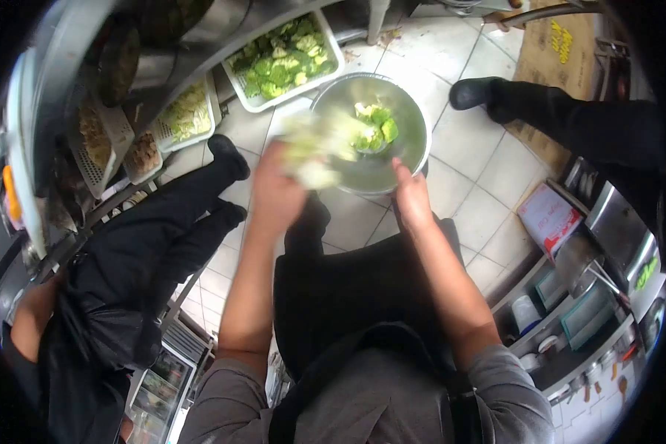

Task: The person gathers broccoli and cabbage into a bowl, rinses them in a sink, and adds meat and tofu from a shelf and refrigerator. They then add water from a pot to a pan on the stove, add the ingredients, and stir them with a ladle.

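Observation:
A round metal bowl is in front of me, with several green broccoli florets lying in its bottom. My right hand grips its near right rim, the thumb pointing up over the edge. At the bowl's left side is my left hand, smeared by motion. It is closed around a handful of pale green chopped cabbage, also blurred, partly over the bowl. The bowl's left rim is hidden behind this handful.
A white basket of broccoli stands beyond the bowl, left of it. Another white basket with shredded cabbage sits further left. A person in black stands at left; another person's leg extends from the right. Shelves are at lower right.

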Demonstrator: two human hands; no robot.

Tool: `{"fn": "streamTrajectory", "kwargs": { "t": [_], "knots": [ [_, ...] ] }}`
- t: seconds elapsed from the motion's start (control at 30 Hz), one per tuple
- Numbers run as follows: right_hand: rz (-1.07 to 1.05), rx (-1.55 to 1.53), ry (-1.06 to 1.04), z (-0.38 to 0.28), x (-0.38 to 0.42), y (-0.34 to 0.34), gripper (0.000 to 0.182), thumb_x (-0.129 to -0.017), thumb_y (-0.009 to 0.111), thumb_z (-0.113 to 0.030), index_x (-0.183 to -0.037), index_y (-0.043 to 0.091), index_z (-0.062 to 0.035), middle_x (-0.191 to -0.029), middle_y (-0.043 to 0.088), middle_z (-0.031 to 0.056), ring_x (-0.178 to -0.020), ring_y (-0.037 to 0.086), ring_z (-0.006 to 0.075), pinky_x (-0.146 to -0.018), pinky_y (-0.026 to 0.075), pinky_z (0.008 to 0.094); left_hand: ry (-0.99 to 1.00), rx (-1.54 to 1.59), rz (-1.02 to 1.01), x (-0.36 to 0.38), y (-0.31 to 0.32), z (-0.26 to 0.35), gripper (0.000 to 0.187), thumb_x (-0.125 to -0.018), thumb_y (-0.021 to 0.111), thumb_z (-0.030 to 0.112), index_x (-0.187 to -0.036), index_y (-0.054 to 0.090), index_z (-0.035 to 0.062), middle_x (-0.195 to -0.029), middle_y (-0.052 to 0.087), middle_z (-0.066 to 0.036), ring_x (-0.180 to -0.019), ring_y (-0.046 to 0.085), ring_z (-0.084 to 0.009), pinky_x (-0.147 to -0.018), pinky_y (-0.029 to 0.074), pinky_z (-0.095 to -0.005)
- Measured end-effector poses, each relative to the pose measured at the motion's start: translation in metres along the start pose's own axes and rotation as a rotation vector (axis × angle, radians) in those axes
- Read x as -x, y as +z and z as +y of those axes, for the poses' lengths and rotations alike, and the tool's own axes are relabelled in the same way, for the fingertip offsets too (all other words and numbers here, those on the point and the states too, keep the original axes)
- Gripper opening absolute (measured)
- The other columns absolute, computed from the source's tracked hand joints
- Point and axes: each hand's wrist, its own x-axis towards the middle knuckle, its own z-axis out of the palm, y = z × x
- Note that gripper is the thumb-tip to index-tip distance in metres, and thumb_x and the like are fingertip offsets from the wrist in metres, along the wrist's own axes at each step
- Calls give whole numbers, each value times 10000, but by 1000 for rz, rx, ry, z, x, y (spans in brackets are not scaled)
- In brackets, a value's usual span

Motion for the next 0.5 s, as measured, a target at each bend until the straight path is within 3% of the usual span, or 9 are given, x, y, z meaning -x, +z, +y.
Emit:
{"fn": "streamTrajectory", "kwargs": {
  "t": [0.03,0.07,0.13,0.33,0.5],
  "knots": [
    [18,16,-4,-11,11,-3,401,-966,493,-264,-1216,517,49,-1017,626,111,-805,591,165,-638,484,302,72,-209,-127,-5,17,12,424,-773,706,47,-1185,606,53,-1178,598,-126,-1032,598,-266,-892,477,-364],
    [22,10,-21,-19,20,-10,401,-966,493,-264,-1216,517,49,-1017,626,111,-805,591,165,-638,484,302,146,-420,-250,-8,34,19,464,-750,716,49,-1201,606,61,-1241,563,-164,-1090,577,-322,-927,467,-408],
    [-6,-15,-47,-38,33,-34,368,-947,484,-214,-1224,537,21,-1030,636,108,-843,615,162,-641,508,304,342,-559,-294,-3,67,58,563,-739,732,89,-1280,581,136,-1352,465,-201,-1191,484,-391,-998,418,-441],
    [-5,10,-165,-143,108,-115,353,-905,487,-185,-1157,560,52,-991,641,122,-789,618,174,-555,494,300,605,-520,-304,23,89,213,512,-763,735,147,-1254,595,114,-1369,467,-181,-1176,510,-361,-985,419,-445],
    [-16,-1,-148,-214,167,-157,327,-865,489,-140,-1049,574,117,-885,650,169,-671,644,211,-496,525,315,721,-450,-192,22,69,308,336,-757,735,128,-1076,660,57,-1202,598,-142,-1043,592,-322,-881,470,-403]
  ]
}}
